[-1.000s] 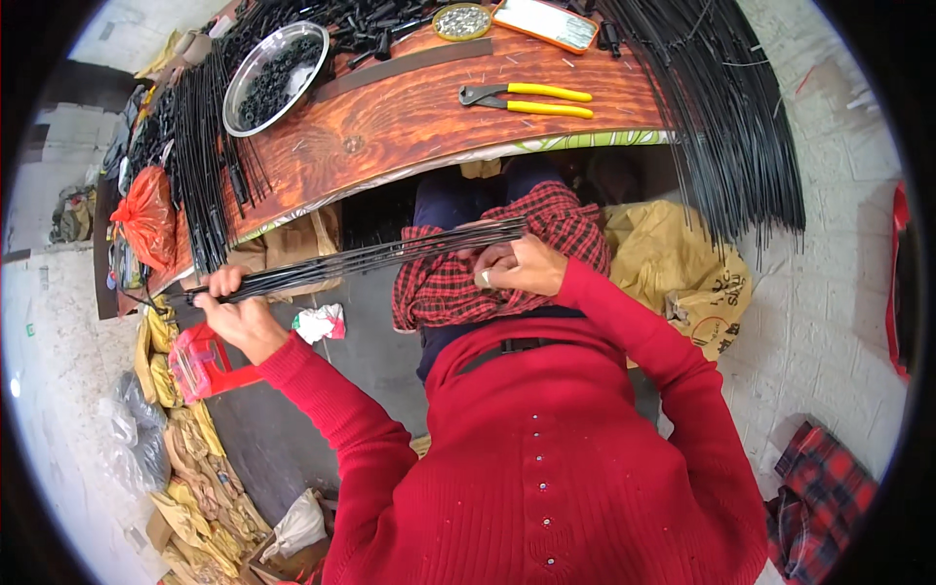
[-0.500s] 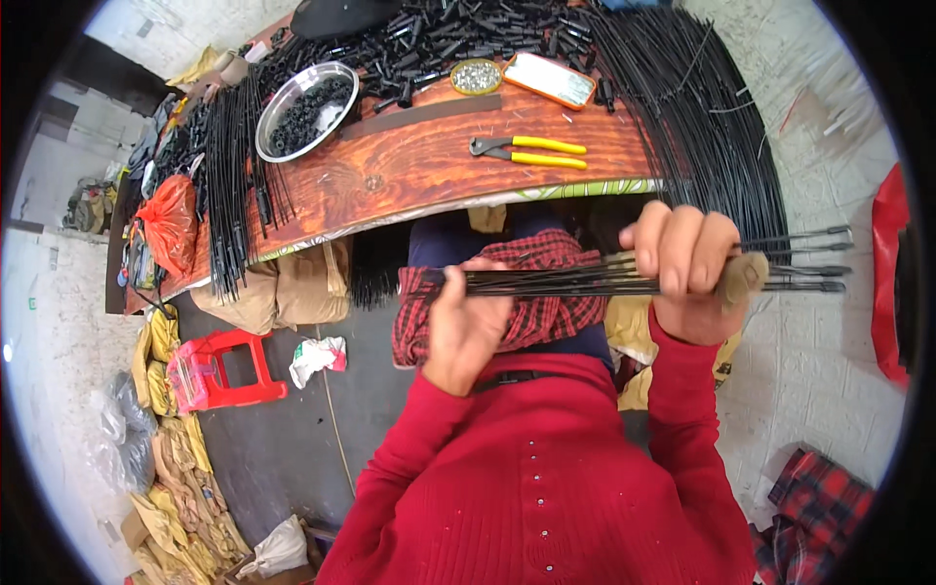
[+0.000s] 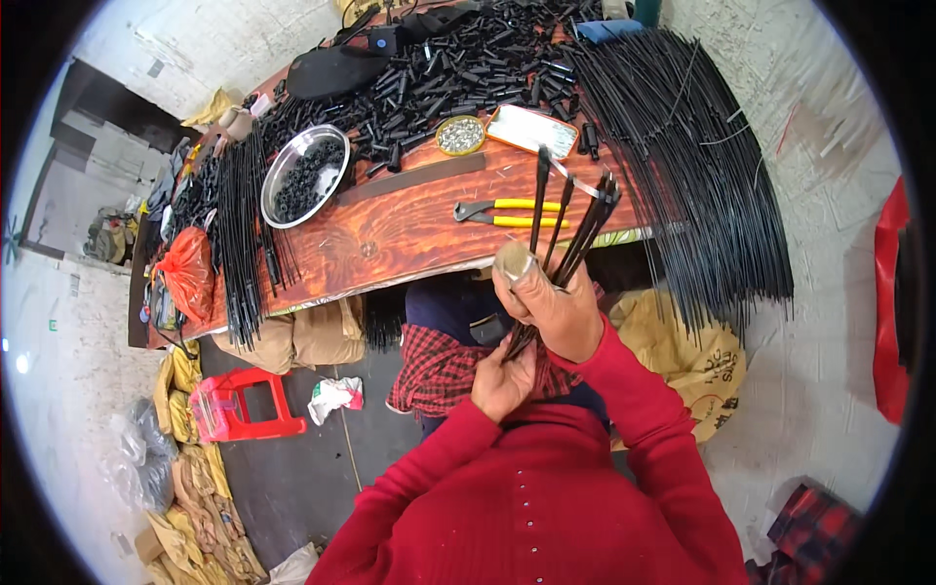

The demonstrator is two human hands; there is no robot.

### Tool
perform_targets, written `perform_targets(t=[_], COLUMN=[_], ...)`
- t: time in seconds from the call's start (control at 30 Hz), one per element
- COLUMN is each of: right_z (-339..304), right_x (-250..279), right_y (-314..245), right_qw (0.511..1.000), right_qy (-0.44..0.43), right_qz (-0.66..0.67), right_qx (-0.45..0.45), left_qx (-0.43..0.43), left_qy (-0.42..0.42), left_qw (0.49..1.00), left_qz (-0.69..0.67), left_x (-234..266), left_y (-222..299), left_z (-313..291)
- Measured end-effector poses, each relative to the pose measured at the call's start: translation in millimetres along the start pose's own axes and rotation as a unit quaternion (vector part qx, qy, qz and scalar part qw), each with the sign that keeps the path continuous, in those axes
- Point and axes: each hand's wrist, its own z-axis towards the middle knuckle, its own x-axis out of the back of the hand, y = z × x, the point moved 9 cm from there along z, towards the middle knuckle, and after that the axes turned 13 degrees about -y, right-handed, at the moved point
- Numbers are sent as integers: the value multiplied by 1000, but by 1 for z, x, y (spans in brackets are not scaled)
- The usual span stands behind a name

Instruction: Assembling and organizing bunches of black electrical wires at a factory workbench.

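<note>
My right hand (image 3: 558, 310) is closed round a bundle of thin black cables (image 3: 586, 234), above my lap. The cables stand up from the fist with their thicker black ends fanned apart. A pale narrow strip (image 3: 573, 177) shows among these ends; whether it is tied round them I cannot tell. A tan cover wraps my right thumb. Just below, my left hand (image 3: 504, 382) grips the lower part of the same bundle. Most of the cables' lower length is hidden by my hands. Beyond them, yellow-handled pliers (image 3: 512, 213) lie on the wooden table (image 3: 390, 234).
A metal bowl (image 3: 310, 175) of small black parts, a round dish (image 3: 460, 136) and a white tray (image 3: 531, 132) stand on the table. Black cables (image 3: 702, 175) hang over its right side. Loose black parts (image 3: 429, 83) heap behind. A red stool (image 3: 249, 405) stands left.
The bundle has swung from lying level across my lap to standing upright, ends up. My right hand has moved left and my left hand slightly right, bringing them close together.
</note>
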Motion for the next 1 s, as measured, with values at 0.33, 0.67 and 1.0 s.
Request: perform_targets(t=[0.33, 0.67, 1.0], right_z=[36, 52, 63], right_x=[6, -16, -42], right_y=[47, 57, 63], right_qw=[998, 998, 997], right_qy=[-28, -36, 7], right_qz=[9, 3, -73], right_qx=[-51, -56, -28], left_qx=[-24, -9, 111], left_qy=[-9, -75, 152], left_qw=[998, 990, 813], left_qz=[-61, -120, 551], left_x=[45, 27, -46], left_y=[26, 26, 123], left_z=[5, -9, -67])
